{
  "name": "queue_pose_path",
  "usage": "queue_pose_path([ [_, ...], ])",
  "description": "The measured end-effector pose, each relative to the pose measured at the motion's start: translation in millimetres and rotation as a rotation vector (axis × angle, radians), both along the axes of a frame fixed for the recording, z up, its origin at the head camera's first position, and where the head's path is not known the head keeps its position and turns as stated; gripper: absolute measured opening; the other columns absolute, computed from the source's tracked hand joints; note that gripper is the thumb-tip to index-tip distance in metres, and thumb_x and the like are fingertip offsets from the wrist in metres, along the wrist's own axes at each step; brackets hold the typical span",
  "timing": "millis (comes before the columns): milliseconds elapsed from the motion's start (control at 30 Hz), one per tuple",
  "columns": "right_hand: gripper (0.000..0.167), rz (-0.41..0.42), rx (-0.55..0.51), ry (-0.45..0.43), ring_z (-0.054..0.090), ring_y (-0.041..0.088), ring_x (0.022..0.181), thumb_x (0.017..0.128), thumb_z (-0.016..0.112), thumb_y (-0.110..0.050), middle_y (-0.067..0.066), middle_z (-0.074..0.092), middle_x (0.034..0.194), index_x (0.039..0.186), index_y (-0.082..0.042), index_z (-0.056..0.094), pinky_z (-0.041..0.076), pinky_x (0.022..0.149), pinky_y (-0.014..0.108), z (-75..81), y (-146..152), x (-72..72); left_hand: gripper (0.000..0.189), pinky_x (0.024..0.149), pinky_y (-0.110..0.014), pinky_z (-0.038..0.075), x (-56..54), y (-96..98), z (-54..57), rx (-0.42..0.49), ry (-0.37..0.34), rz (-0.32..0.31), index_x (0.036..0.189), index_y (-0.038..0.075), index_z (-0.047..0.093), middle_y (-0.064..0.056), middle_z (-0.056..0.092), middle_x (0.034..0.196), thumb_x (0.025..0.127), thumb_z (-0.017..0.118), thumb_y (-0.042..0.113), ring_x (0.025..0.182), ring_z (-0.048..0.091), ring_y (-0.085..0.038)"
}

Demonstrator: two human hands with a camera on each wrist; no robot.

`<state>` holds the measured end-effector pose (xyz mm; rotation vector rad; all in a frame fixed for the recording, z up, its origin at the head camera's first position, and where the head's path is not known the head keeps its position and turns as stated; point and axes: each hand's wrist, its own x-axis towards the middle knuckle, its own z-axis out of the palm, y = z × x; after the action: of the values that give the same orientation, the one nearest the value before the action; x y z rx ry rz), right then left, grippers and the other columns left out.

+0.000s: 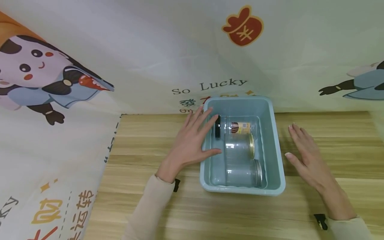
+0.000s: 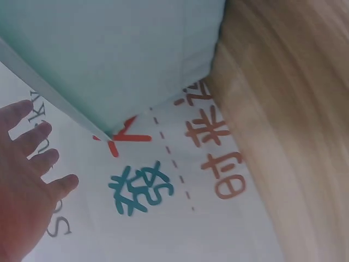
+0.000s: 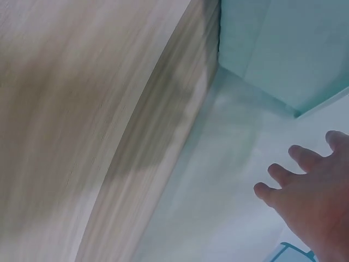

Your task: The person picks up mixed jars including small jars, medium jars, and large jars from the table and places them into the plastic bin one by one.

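Note:
A light-blue plastic basin (image 1: 212,173) stands on the wooden table and holds three clear jars lying on their sides. The back jar (image 1: 240,127) has a black lid and a printed label; the middle jar (image 1: 237,146) wears a gold lid, the front jar (image 1: 240,174) a silver one. My left hand (image 1: 192,140) hovers over the basin's left rim, fingers spread and holding nothing. To the right of the basin, apart from its wall, my right hand (image 1: 307,156) is held with fingers extended and nothing in it. Both wrist views show spread fingers beside the basin's outer wall (image 2: 120,49).
The wood-grain table (image 1: 135,200) runs beneath the basin and both arms. Behind it rises a pale printed cloth (image 1: 156,50) with cartoon figures and lettering, which also covers the left side. A black strap piece (image 1: 321,221) shows at the right sleeve.

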<state>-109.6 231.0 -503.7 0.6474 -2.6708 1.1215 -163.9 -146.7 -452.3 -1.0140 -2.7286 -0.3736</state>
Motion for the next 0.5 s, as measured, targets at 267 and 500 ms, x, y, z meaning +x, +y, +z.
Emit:
queue_pose_path([
  [267, 0.069, -0.02, 0.054, -0.001, 0.01, 0.041, 0.15, 0.101, 0.053, -0.033, 0.021, 0.019, 0.162, 0.159, -0.014, 0.021, 0.001, 0.118, 0.06, 4.3, 5, -1.5, 0.099, 0.121, -0.052, 0.008, 4.9, -12.1, -7.5, 0.11, 0.079, -0.007, 0.153, 0.01, 0.038, -0.012, 0.026, 0.162, 0.087, 0.028, 0.083, 0.152, 0.006, -0.028],
  [500, 0.071, -0.042, 0.1, 0.023, 0.011, 0.045, 0.148, 0.101, 0.053, -0.039, 0.022, 0.02, 0.161, 0.159, -0.014, 0.021, 0.001, 0.118, 0.06, 2.8, 10, -2.2, 0.099, 0.12, -0.053, 0.009, 9.9, -26.0, -15.3, 0.151, 0.059, 0.056, 0.154, 0.01, 0.035, -0.008, 0.016, 0.165, 0.087, 0.031, 0.083, 0.152, 0.006, -0.031],
])
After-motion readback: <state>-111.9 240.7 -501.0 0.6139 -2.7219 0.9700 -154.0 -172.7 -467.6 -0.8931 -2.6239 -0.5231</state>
